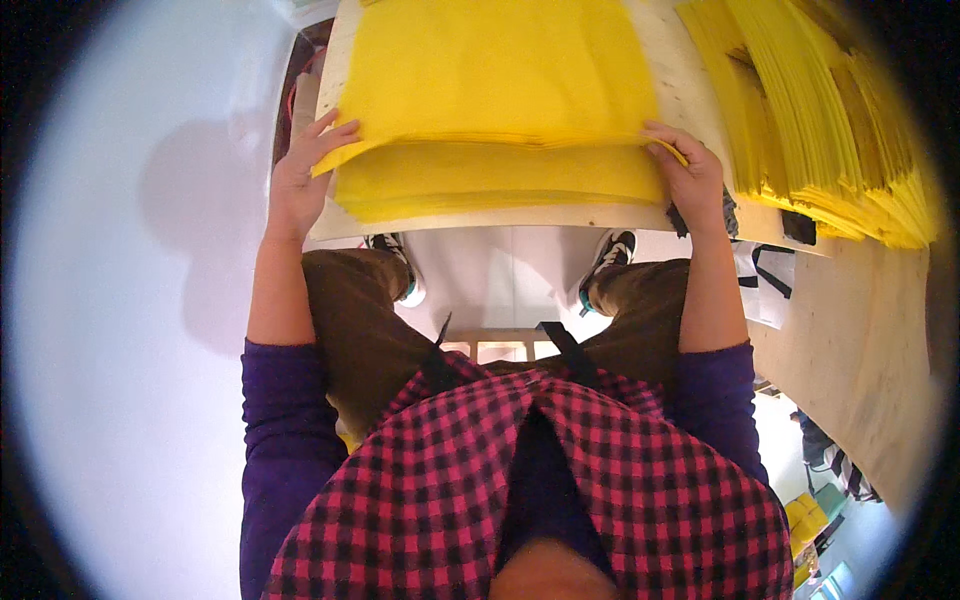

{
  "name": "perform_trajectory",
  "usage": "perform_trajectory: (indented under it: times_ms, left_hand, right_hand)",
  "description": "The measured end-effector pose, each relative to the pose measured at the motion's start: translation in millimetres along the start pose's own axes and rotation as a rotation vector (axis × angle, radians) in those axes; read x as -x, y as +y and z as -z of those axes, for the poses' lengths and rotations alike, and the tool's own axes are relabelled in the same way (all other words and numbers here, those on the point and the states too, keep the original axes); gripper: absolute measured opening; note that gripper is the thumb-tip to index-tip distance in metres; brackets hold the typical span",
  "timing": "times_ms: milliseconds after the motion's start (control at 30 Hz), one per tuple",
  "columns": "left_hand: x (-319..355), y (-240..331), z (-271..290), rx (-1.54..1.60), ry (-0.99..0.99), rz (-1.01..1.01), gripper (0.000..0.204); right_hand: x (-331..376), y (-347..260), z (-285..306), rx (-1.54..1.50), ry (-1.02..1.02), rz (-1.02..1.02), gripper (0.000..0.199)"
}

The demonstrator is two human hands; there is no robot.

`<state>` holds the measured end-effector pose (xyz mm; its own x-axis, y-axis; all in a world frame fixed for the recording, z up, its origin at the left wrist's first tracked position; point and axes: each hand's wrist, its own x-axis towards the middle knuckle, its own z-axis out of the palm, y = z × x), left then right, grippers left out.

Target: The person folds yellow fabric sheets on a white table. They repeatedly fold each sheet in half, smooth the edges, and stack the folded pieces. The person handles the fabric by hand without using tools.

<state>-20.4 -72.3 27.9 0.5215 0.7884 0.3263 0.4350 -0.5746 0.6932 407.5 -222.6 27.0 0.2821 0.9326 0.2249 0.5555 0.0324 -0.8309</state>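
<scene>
A wide yellow cloth [500, 75] lies spread in front of me, its near edge lifted a little and sagging between my hands. My left hand [305, 175] grips the near left corner, with some fingers stretched over it. At the near right corner my right hand [695, 178] pinches the edge between thumb and fingers. Beneath the raised edge shows a stack of yellow cloths [500, 185], lying flat with their near edges close to the front of the wooden table [580, 216]. Part of each hand's grip is hidden by the cloth.
Several yellow cloths in a thick folded pile [820, 110] lie at the right. Dark bunched material [730, 215] sits by my right wrist. A wooden board [850, 330] runs along the right side, and a pale wall [150, 300] stands close at the left.
</scene>
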Motion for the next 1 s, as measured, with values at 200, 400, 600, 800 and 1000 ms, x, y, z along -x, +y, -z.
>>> perform_trajectory:
  times_ms: [200, 400, 600, 800, 1000]
  left_hand:
    - [-0.7, 2.6, 0.1, 0.197, 0.108, 0.282, 0.032]
    - [-4.5, 4.5, -1.7, 0.196, 0.097, 0.427, 0.027]
    - [-11.6, 4.9, -10.2, 0.424, 0.113, 0.496, 0.027]
    - [-16.7, -2.5, -14.0, 0.514, 0.203, 0.435, 0.027]
    - [-26.5, -14.7, -14.7, 0.649, 0.34, 0.333, 0.027]
  right_hand:
    - [-4.6, -0.7, -5.2, -0.082, 0.059, -0.015, 0.017]
    - [-6.5, -1.6, -9.1, -0.055, 0.077, -0.251, 0.024]
    - [-17.9, -5.7, -14.3, -0.049, 0.082, -0.286, 0.025]
    - [-31.2, -10.0, -5.3, -0.058, 0.039, -0.275, 0.025]
    - [-47.0, 6.1, -21.3, -0.306, 0.137, -0.158, 0.022]
